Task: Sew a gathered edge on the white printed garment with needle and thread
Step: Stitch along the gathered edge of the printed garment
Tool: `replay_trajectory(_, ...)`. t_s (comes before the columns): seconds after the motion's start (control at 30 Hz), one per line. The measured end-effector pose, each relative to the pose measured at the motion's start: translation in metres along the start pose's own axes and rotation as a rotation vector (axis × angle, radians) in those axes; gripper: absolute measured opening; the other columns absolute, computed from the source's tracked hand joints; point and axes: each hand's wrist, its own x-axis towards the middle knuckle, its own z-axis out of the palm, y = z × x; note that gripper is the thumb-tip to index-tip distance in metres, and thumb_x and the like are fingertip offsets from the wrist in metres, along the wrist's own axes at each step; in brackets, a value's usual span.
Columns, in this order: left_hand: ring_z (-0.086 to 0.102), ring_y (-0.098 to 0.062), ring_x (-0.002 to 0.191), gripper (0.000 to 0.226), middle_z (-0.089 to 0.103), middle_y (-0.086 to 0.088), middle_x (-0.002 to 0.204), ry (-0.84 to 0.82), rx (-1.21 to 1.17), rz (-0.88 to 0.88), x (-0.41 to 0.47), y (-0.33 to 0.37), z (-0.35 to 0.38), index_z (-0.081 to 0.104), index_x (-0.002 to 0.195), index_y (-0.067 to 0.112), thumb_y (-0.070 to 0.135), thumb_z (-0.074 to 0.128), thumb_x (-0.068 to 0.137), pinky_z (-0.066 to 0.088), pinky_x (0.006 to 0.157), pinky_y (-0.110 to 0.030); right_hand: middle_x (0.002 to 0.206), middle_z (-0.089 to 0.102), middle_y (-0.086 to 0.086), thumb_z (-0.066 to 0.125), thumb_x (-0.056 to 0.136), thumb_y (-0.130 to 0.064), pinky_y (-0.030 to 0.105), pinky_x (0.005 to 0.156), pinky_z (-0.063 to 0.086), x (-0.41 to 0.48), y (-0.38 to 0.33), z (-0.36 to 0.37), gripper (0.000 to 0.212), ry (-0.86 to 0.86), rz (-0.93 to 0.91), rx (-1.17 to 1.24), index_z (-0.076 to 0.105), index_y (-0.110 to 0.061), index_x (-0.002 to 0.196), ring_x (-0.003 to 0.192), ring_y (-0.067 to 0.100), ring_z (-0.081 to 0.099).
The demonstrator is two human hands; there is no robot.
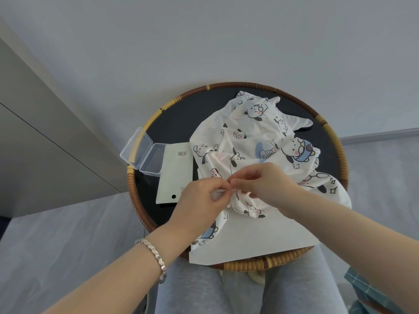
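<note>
The white printed garment [254, 137], covered in cartoon dog figures, lies crumpled on a round black table with a woven rattan rim [238, 85]. Its near part hangs over the table's front edge toward my lap. My left hand [204, 198] pinches a bunched bit of the fabric's edge between thumb and fingers. My right hand [265, 182] meets it fingertip to fingertip and pinches the same gathered spot. The needle and thread are too small to make out between the fingers.
An open clear plastic box [145, 151] sits at the table's left edge, half over the rim. Next to it lies a pale card with a barcode [175, 171]. My grey-trousered legs are under the table's near edge. A teal object [371, 293] is at the bottom right.
</note>
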Motion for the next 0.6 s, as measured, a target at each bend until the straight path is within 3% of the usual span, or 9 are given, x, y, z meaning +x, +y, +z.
replay_trajectory(0.07,0.062,0.0,0.078,0.006,0.068,0.014,0.077,-0.002,-0.03,-0.008,0.001,0.001,0.001,0.072,0.082,0.015,0.015,0.066,0.084,0.049,0.076,-0.019,0.074,0.067,-0.008,0.065,0.084,-0.013,0.006,0.063,0.044,0.006,0.002,0.001,0.012,0.136,-0.033,0.166,0.07,-0.021,0.076,0.066,-0.007,0.058)
replay_trajectory(0.17,0.062,0.004,0.085,0.007,0.069,0.014,0.087,-0.026,-0.115,-0.068,0.002,0.003,0.006,0.069,0.082,0.015,0.02,0.065,0.085,0.048,0.077,-0.012,0.075,0.069,0.0,0.056,0.091,-0.015,0.026,0.082,0.051,0.016,-0.004,-0.005,0.012,0.225,-0.016,0.628,0.063,-0.018,0.081,0.081,0.014,0.064)
replay_trajectory(0.23,0.062,0.004,0.08,0.009,0.069,0.015,0.084,-0.02,-0.183,-0.109,0.003,0.004,0.007,0.065,0.077,0.014,0.019,0.065,0.085,0.047,0.072,-0.009,0.061,0.058,0.001,0.048,0.095,-0.015,0.026,0.061,0.055,0.02,-0.009,-0.011,0.013,0.12,-0.02,0.91,0.056,-0.017,0.085,0.057,0.013,0.059)
replay_trajectory(0.27,0.062,0.003,0.074,0.01,0.069,0.013,0.078,-0.019,-0.214,-0.12,0.004,0.005,0.006,0.063,0.075,0.014,0.016,0.064,0.085,0.047,0.067,-0.009,0.057,0.049,-0.001,0.047,0.096,-0.015,0.021,0.046,0.048,0.023,-0.008,-0.015,0.014,0.08,-0.024,0.891,0.055,-0.018,0.086,0.045,0.01,0.048)
replay_trajectory(0.3,0.06,0.002,0.065,0.011,0.068,0.011,0.07,-0.024,-0.236,-0.122,0.005,0.007,0.005,0.06,0.074,0.013,0.013,0.064,0.084,0.045,0.061,-0.009,0.056,0.041,-0.002,0.046,0.096,-0.015,0.019,0.039,0.037,0.027,-0.004,-0.019,0.015,0.07,-0.038,0.732,0.056,-0.019,0.086,0.041,0.009,0.037)
replay_trajectory(0.37,0.048,0.002,0.047,0.014,0.059,0.012,0.051,-0.044,-0.244,-0.118,0.006,0.01,0.003,0.056,0.072,0.009,0.009,0.063,0.084,0.038,0.05,-0.008,0.056,0.036,-0.004,0.045,0.096,-0.018,0.021,0.041,0.027,0.038,0.009,-0.029,0.018,0.117,-0.122,0.124,0.058,-0.023,0.085,0.045,0.011,0.029)
replay_trajectory(0.43,0.04,0.001,0.04,0.014,0.05,0.015,0.041,-0.052,-0.239,-0.118,0.006,0.01,0.001,0.053,0.073,0.006,0.007,0.06,0.085,0.032,0.047,-0.008,0.063,0.045,-0.004,0.038,0.098,-0.019,0.025,0.048,0.033,0.051,0.024,-0.048,0.02,0.186,-0.168,-0.473,0.056,-0.024,0.093,0.051,0.014,0.039)
replay_trajectory(0.5,0.036,0.0,0.039,0.012,0.047,0.015,0.039,-0.055,-0.237,-0.118,0.006,0.007,0.0,0.052,0.075,0.006,0.005,0.058,0.086,0.032,0.046,-0.01,0.089,0.057,0.002,0.031,0.097,-0.014,0.032,0.065,0.044,0.061,0.035,-0.071,0.024,0.255,-0.097,-0.883,0.053,-0.022,0.106,0.074,0.022,0.053)
replay_trajectory(0.6,0.032,-0.002,0.04,0.011,0.044,0.013,0.039,-0.053,-0.239,-0.127,0.006,0.001,0.0,0.052,0.077,0.007,0.006,0.056,0.087,0.031,0.045,-0.014,0.106,0.056,0.011,0.034,0.093,-0.006,0.034,0.071,0.044,0.065,0.041,-0.094,0.031,0.444,0.065,-0.893,0.05,-0.014,0.118,0.085,0.027,0.054)
